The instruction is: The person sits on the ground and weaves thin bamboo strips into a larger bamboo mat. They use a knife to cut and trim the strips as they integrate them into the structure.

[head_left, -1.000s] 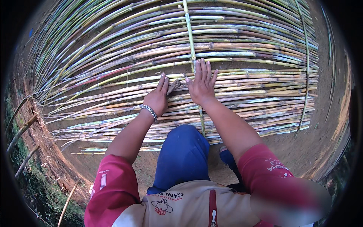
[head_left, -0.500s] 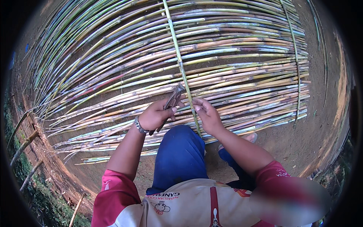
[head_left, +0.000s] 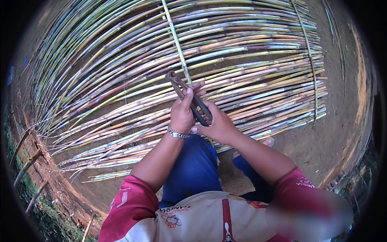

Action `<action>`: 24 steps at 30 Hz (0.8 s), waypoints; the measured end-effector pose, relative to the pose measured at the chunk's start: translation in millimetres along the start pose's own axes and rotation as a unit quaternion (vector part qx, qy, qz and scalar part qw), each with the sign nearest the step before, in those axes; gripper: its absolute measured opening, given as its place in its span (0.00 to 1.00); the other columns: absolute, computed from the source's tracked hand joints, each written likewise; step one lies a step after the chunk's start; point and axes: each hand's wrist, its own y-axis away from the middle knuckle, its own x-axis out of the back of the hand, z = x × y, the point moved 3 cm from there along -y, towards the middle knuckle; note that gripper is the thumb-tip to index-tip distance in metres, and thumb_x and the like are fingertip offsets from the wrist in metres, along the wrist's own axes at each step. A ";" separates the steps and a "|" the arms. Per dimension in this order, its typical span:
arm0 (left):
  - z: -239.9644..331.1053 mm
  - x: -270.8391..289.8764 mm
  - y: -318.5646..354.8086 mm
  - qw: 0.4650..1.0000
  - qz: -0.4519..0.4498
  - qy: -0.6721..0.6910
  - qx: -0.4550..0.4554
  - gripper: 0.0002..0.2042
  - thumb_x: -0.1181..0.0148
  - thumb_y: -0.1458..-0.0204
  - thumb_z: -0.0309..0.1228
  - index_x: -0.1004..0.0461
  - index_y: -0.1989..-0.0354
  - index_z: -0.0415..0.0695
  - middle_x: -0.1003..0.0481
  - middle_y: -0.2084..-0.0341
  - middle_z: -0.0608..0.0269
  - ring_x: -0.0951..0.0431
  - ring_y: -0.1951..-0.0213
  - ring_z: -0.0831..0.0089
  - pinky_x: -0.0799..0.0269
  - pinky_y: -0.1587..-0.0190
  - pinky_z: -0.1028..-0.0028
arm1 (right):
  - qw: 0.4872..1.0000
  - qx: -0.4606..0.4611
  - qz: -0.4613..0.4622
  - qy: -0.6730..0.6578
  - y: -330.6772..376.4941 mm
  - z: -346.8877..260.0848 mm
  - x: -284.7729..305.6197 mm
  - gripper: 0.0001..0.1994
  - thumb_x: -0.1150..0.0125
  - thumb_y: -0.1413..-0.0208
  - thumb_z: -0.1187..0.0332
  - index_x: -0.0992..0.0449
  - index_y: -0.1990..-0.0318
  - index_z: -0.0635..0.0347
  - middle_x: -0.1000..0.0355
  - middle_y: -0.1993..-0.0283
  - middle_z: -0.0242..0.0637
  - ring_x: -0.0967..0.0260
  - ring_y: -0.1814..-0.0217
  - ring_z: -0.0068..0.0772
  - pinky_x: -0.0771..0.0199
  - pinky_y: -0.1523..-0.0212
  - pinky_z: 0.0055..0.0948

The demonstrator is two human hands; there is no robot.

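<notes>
A dark metal pair of pincers (head_left: pixel 176 82) is held between my two hands above the cane poles, its head pointing up and to the left. My left hand (head_left: pixel 182 116) is closed round it, the thumb lying along the upper part. My right hand (head_left: pixel 219 126) grips the handle ends near my knee. The two handles look slightly apart. Behind my fingers runs a green cross pole (head_left: pixel 176 40), lying over the long cane poles (head_left: pixel 250 76); its near part is mostly hidden by my hands.
A second, thinner cross pole (head_left: pixel 309 60) lies over the right ends of the canes. Bare brown soil (head_left: pixel 338 125) borders them on the right. Some sticks (head_left: pixel 30 165) lean at the left edge beside green plants. My knee is bent close to the nearest canes.
My left hand has moved right and up with the pincers, turning their head to the upper left. My right hand has left the green cross pole and taken hold of the handles.
</notes>
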 end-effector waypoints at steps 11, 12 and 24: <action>-82.3 4.3 35.3 0.982 -0.025 -0.157 0.101 0.34 0.57 0.28 0.53 0.44 0.24 0.41 0.30 0.36 0.53 0.30 0.33 0.62 0.41 0.29 0.61 | 0.988 -0.054 0.115 0.087 55.2 118.3 38.3 0.30 0.35 0.45 0.73 0.40 0.36 0.66 0.29 0.49 0.54 0.26 0.50 0.58 0.27 0.47 0.48; -73.1 3.6 35.6 0.981 0.002 -0.166 0.103 0.33 0.56 0.28 0.53 0.44 0.23 0.41 0.30 0.36 0.53 0.30 0.33 0.62 0.41 0.29 0.60 | 0.974 -0.067 0.151 0.155 53.8 124.8 55.3 0.30 0.37 0.45 0.75 0.40 0.35 0.67 0.31 0.47 0.56 0.28 0.48 0.60 0.28 0.45 0.48; -110.1 -0.7 -1.9 0.993 -0.008 -0.116 0.025 0.38 0.53 0.29 0.52 0.54 0.20 0.41 0.33 0.33 0.52 0.32 0.31 0.66 0.37 0.32 0.63 | 0.934 0.115 0.146 0.304 6.6 63.7 75.4 0.21 0.40 0.35 0.66 0.29 0.36 0.56 0.23 0.47 0.47 0.29 0.39 0.53 0.35 0.36 0.46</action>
